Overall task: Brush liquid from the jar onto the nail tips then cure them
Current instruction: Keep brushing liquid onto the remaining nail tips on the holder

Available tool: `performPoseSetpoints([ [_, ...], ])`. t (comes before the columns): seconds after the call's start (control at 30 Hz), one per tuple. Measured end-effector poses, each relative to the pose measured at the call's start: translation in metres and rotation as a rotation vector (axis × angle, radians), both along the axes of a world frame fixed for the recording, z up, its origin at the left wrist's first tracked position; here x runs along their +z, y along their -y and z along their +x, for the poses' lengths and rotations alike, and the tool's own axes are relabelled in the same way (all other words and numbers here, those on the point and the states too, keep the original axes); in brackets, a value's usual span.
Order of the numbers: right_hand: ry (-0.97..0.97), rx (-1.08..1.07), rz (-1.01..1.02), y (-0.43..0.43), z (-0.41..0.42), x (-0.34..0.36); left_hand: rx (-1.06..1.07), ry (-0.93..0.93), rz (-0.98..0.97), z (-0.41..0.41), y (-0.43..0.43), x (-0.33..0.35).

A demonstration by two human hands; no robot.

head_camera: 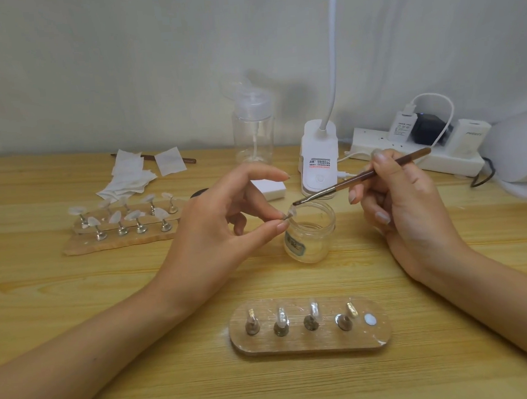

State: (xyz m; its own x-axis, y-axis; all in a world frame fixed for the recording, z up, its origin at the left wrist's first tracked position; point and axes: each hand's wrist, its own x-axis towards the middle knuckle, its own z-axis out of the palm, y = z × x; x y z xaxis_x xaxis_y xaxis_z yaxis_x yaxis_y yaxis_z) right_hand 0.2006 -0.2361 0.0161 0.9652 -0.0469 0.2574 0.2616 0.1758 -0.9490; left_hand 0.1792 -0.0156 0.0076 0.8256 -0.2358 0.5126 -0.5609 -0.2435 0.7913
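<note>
A: Which step is this?
B: Brushing. The left hand (pixel 223 220) pinches 1 nail tip (pixel 290 212) by its small stand, thumb against forefinger, just above the open jar (pixel 310 232) on the desk (pixel 138 299). The right hand (pixel 401 203) grips the brush (pixel 359 177) like a pen, bristles at the tip.
A: And next?
B: Likely finish the coat, then seat it gently on the wooden holder (pixel 311 343) beside 4 others, before curing.

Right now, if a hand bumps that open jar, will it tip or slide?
The jar looks squat and wide, so it would probably slide rather than tip. Small and clear, so likely light. Lidless, so a knock could spill it.
</note>
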Motion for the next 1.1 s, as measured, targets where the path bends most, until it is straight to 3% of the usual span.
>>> performPoseSetpoints([
  [1.1,0.017,0.008,-0.043,-0.0011,-0.0016,0.0001,-0.005,-0.075,-0.055,0.0014,-0.0003,-0.0022],
])
